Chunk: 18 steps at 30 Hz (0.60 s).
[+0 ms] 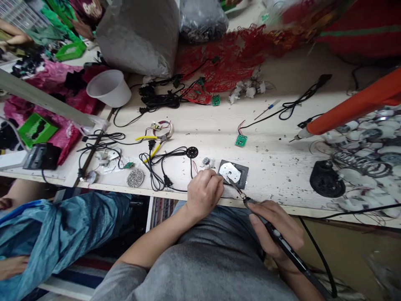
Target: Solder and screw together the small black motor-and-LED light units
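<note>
My right hand (275,229) is closed round a black soldering iron (283,244), held like a pen, its tip touching a round white disc (230,172) that lies on a small dark square pad (242,170) at the table's near edge. My left hand (204,193) is curled, fingers pinched at the disc's left edge; what it pinches is too small to make out. A small silver motor (206,161) with thin wires lies just left of the pad.
Black cables (156,161), yellow-handled cutters (153,144), a small green circuit board (241,140), a white bowl (109,88) and a red wire heap (232,58) cover the table. An orange tool (354,108) reaches in from the right. Another person in blue (56,234) sits at left.
</note>
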Motion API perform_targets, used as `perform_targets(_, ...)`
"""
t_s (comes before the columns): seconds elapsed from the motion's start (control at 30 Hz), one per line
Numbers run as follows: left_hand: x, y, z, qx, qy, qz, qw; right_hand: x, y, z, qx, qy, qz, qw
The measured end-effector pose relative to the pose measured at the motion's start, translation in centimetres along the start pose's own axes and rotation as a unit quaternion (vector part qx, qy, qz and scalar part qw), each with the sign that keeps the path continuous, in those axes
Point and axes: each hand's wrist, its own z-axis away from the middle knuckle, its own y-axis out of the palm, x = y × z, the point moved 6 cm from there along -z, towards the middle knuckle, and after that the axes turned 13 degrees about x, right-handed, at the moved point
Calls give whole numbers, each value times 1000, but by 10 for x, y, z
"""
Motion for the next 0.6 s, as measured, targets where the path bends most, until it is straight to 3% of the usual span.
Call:
perform_targets(0.27,8,-4,1,-8,-52,143,988,-1,-4,1,-4,8,-6,1000)
perform_targets(0.6,8,2,4,11,-36,134,990,0,-3,1,-15,4,-6,1000)
